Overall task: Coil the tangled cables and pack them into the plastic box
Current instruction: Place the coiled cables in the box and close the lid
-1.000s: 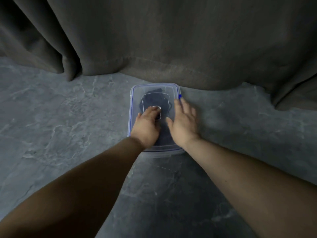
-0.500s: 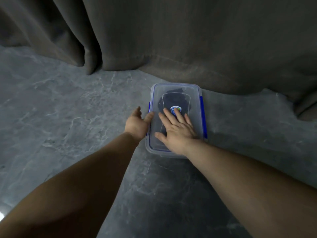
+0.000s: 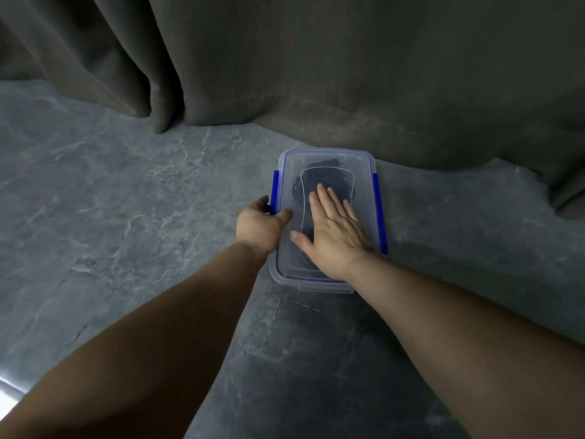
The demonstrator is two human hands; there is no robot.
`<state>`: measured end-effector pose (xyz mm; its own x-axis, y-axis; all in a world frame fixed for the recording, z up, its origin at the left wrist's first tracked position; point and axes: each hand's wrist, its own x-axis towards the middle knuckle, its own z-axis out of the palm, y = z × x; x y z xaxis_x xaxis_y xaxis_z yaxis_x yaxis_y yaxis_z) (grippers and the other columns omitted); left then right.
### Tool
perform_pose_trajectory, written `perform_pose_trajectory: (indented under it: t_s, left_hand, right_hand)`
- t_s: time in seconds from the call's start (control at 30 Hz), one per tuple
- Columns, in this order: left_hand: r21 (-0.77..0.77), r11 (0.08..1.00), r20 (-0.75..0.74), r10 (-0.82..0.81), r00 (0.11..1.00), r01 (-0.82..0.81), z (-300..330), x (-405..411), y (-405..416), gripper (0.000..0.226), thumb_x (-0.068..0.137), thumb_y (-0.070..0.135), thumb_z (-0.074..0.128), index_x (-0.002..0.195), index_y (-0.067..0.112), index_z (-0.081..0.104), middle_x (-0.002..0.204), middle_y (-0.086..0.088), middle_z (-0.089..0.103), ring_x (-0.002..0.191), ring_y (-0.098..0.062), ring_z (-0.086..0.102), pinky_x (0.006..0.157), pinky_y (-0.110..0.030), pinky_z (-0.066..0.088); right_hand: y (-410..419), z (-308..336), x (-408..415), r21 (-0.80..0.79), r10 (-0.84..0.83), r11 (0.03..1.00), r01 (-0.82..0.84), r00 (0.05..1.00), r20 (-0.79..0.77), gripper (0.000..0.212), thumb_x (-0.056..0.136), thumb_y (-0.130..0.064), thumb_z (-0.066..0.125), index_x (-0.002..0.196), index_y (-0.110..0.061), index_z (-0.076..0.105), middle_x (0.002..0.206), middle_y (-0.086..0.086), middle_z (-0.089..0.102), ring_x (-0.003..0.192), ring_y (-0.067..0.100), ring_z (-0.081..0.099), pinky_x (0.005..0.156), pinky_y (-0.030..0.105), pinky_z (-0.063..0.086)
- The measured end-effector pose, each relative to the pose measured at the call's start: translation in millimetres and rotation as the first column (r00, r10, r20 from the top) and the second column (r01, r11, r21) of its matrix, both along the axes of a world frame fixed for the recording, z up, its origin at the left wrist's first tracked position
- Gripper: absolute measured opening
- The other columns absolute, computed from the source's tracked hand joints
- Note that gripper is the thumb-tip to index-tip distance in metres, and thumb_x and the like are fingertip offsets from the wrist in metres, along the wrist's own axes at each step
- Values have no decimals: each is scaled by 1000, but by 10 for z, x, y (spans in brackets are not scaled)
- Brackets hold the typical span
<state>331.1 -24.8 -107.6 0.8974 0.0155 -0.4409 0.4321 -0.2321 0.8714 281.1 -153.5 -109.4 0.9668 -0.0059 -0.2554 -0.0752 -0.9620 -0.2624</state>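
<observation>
A clear plastic box (image 3: pixel 364 172) with its lid on and blue side clips lies on the grey floor. Dark coiled cables (image 3: pixel 329 182) show dimly through the lid. My right hand (image 3: pixel 332 232) lies flat on the lid with straight fingers, pressing down. My left hand (image 3: pixel 261 221) is at the box's left edge, its thumb on the lid rim and its fingers curled round the left blue clip (image 3: pixel 274 191). The right blue clip (image 3: pixel 380 213) lies down against the box's side.
A dark grey curtain (image 3: pixel 316 64) hangs just behind the box, its hem resting on the marbled grey floor (image 3: pixel 110 217). Open floor stretches left of the box and in front of it.
My left hand slid off the lid to the box's left edge and now grips the left clip. My right hand shifted to the lid's middle. The view moved, so the box appears further right.
</observation>
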Motion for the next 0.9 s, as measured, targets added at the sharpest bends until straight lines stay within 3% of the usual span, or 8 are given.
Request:
perform_pose_trajectory:
  t_s: [0.27,0.43,0.57,0.67,0.77,0.9]
  left_hand:
    - [-18,1000,28,25,999,-25,-88,-45,-27,56,88,19,70,139,12,49,109,-3,63,101,-21,64,98,-41,51]
    - [228,972,130,-88,988,57,-106,6,-38,50,89,25,67,134,10,54,127,-8,62,113,-23,61,102,-38,48]
    - [332,933,148,-195,970,137,-131,-22,-32,59,94,32,60,145,11,41,141,-10,52,126,-25,52,108,-41,41]
    - [434,872,163,-324,932,228,-137,-57,-44,69,98,36,51,153,11,19,157,-9,29,142,-25,32,117,-39,27]
    - [428,855,155,-388,909,292,-157,-65,-45,69,100,32,47,155,15,8,161,-3,19,146,-20,24,119,-35,21]
    - [409,861,171,-399,901,303,-185,-39,-75,69,100,30,47,155,17,7,161,-4,18,146,-20,24,119,-35,21]
  right_hand:
    - [-12,-8,12,27,4,1000,-3,1000,-8,68,101,-43,25,153,-13,-6,161,3,-15,147,14,-15,120,34,-10]
    - [-7,-19,28,22,-2,1000,2,1000,-18,64,101,-35,25,153,-15,-5,161,2,-15,147,13,-15,118,33,-12]
    - [-38,51,37,59,15,998,-13,999,-34,63,101,-32,27,154,-15,-4,161,1,-15,147,14,-15,119,34,-10]
    - [-133,62,-25,-56,-90,994,94,993,71,65,100,-40,29,154,-18,0,162,-1,-15,148,20,-15,118,43,-8]
    - [-211,36,-93,-93,-256,962,258,966,40,71,98,-55,28,154,-21,0,161,0,-16,147,27,-16,117,54,-1]
    - [-249,2,-71,-77,-287,955,285,958,-12,75,96,-60,26,154,-21,-1,162,3,-13,148,29,-14,119,51,6]
